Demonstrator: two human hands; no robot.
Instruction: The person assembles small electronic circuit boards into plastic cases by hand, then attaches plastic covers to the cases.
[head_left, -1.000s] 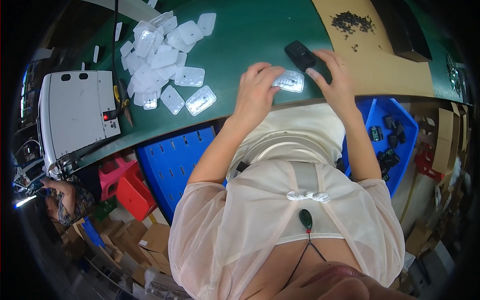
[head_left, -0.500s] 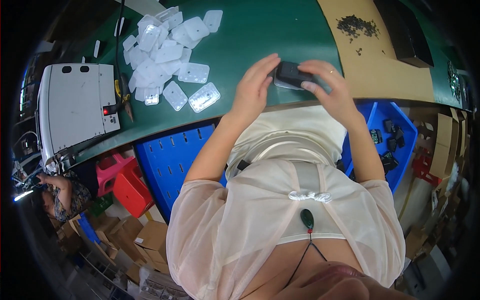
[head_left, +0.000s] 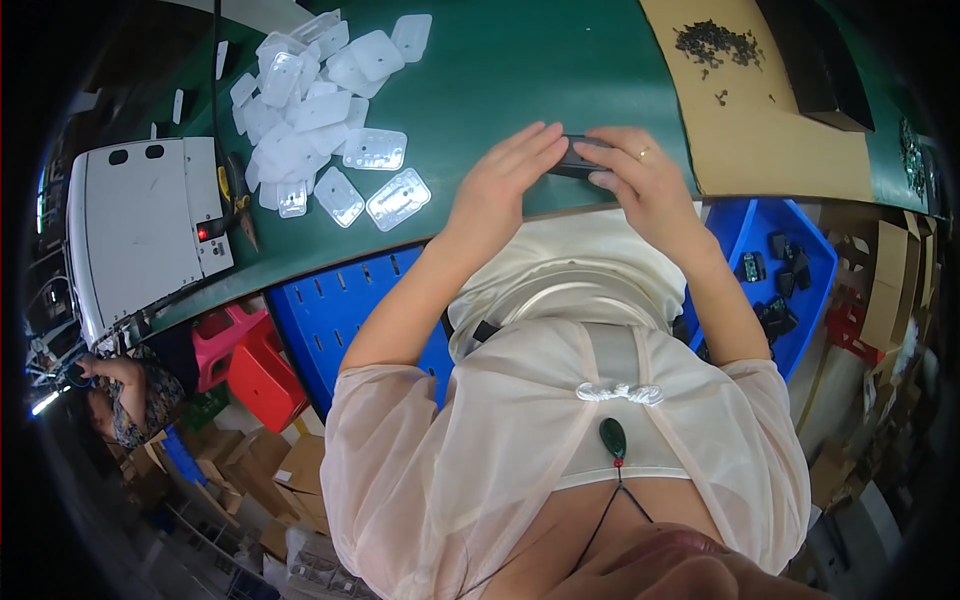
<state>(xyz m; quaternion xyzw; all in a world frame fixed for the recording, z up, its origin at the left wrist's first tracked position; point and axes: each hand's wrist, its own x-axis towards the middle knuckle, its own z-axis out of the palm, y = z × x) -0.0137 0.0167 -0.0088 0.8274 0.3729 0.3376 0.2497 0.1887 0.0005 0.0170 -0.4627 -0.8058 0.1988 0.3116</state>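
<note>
A small black plastic case (head_left: 577,160) is at the front edge of the green table, between my two hands. My left hand (head_left: 510,172) presses its straightened fingers against the case's left end. From the other side, my right hand (head_left: 643,170), with a ring on one finger, grips the case with fingers on top and thumb at the near side. The fingers cover much of the case, and its underside is hidden. Left of my hands lies a loose pile of translucent white plastic covers (head_left: 320,110), several of them spread toward the table edge.
A tan board (head_left: 780,165) on the right holds a heap of small dark screws (head_left: 715,45) beside a long black box (head_left: 815,65). A white machine (head_left: 140,220) and yellow-handled pliers (head_left: 236,190) are at left. Blue bins (head_left: 810,255) sit below the table edge; the right one contains black parts.
My left hand has come in against the case, which it stood just apart from before. The case has shifted slightly nearer, and the pale piece beneath it is no longer visible.
</note>
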